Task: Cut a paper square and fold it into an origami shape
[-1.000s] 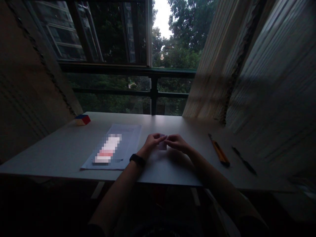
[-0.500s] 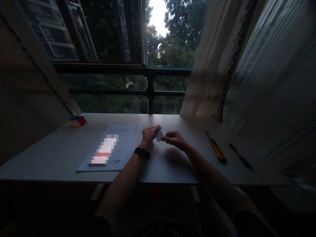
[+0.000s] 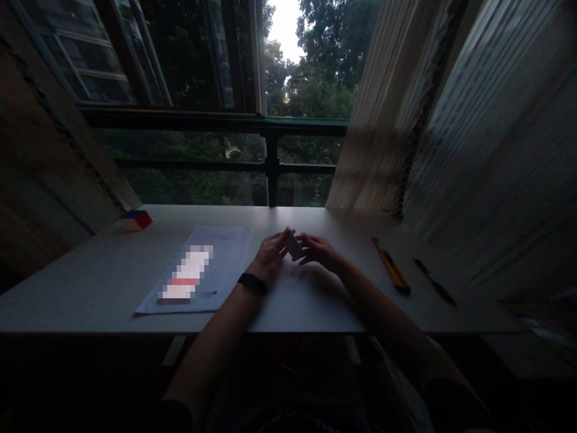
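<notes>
Over the middle of the table, my left hand grips a small pale rectangular piece between thumb and fingers. The piece is held tilted above the tabletop, its face in shade; its material cannot be made out. From the other side, my right hand has its curled fingers and thumb at the right edge of the same piece. Left of my hands, a printed sheet of paper lies flat, partly blurred out by a pixel mask.
To the right lie a yellow utility knife and a dark pen-like tool. A block in blue, red and a pale colour stands at the back left of the white table. Behind are a window and curtains.
The pale piece has turned and now shows a darker face. My right hand's fingers have gone from a pinch at its lower corner to a wider hold. The view has shifted slightly.
</notes>
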A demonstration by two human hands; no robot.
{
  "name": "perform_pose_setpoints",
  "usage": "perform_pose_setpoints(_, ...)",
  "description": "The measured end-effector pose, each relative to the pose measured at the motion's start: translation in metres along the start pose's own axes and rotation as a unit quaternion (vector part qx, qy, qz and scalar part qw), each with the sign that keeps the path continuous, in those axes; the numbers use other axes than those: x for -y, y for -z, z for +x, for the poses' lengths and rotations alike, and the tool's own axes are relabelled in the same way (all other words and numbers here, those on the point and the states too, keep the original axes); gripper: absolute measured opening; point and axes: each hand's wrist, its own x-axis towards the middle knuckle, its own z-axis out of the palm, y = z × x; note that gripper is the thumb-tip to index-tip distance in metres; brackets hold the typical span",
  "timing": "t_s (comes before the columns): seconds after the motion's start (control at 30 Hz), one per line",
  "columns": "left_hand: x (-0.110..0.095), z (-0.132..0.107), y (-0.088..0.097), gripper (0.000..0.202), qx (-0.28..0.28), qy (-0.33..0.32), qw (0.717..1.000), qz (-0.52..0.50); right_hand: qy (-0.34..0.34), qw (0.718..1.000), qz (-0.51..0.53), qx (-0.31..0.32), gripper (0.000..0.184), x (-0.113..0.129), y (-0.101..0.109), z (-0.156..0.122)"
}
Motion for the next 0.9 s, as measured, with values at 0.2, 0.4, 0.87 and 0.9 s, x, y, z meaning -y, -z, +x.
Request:
perform_pose_setpoints(0.2, 0.003, 0.004, -0.002, 0.040, 0.076, 0.003, 0.997, 0.031, -0.018, 0.992, 0.125, 0.010, 0.035, -0.010, -0.013, 0.003)
perform_pose_setpoints(0.4, 0.005, 0.010, -0.004, 0.041, 0.024, -0.028, 0.996, 0.079, 0.020, 0.992, 0.018, -0.125, 0.035, -0.018, -0.009, 0.006)
perform_pose_setpoints(0.87, 0.019, 0.003, 0.006, 0.051, -0.033, -0.044, 0.994, 0.095, 0.093, 0.951, -0.085, -0.282, 0.057, -0.024, 0.005, 0.014)
perform_pose_setpoints(0.9, 0.020, 0.004, 0.008, 0.049, -0.046, -0.040, 0.994, 0.094, 0.103, 0.949, -0.095, -0.283, 0.053, -0.024, 0.006, 0.014)
